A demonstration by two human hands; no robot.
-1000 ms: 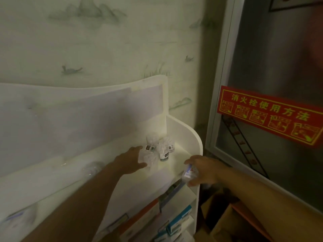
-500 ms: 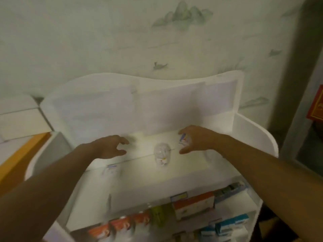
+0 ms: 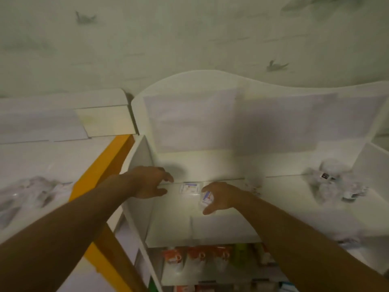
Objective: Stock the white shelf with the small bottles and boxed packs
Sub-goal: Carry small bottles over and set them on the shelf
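- Small white bottle with blue-and-red label point(image 3: 205, 198): partly hidden inside the right hand point(image 3: 221, 197); print too blurred to read, grip not fully visible.
- Cluster of clear wrapped small bottles point(image 3: 336, 184), right end of the white shelf point(image 3: 210, 165): smeared by blur, count unclear.
- Pale wrapped bundle on the neighbouring white surface point(image 3: 29, 192): blurred, cut by left edge.
- Orange-and-white boxed packs on the lower tier point(image 3: 200, 257): labels illegible.
- Bottom row of packs point(image 3: 189, 288): cut by lower edge.

Top shelf point(image 3: 221, 165): one bottle point(image 3: 190, 188) lying at left; bottle cluster point(image 3: 336, 184) at far right, well apart. Packs point(image 3: 200, 257) on tier below.
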